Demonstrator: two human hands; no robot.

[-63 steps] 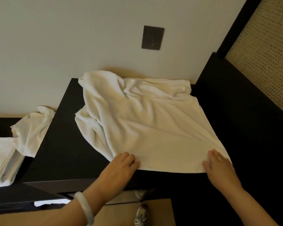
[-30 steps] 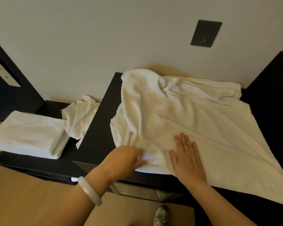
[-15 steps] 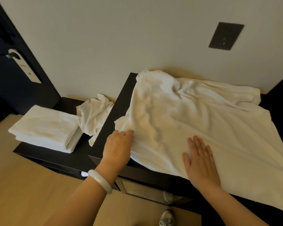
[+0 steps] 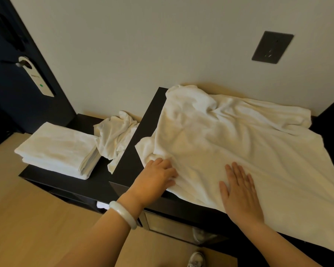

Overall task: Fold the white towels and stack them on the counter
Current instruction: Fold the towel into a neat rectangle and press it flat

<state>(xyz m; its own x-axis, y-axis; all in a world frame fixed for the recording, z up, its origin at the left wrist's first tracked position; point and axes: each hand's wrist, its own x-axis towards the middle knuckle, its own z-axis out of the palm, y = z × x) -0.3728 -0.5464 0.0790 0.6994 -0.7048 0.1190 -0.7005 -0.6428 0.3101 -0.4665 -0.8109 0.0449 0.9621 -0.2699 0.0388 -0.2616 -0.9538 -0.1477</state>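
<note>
The rumpled white terry towel [image 4: 229, 151] lies pinned on the black counter [image 4: 127, 164] under the flat right hand [image 4: 239, 191], seemingly so the left hand [image 4: 158, 178], gripping its edge, can straighten it.

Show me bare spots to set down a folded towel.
Free: the dark upper counter's left strip, between its edge and the spread white towel; the lower dark counter's front corner, between the folded towel stack and crumpled white towel. Crowded: everything under the spread towel.

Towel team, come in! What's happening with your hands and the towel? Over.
Left hand grips spread towel at near-left edge; right hand flat on it. Towel unfolded, far edge bunched. Crumpled towel beside folded stack, off to the side.
</note>
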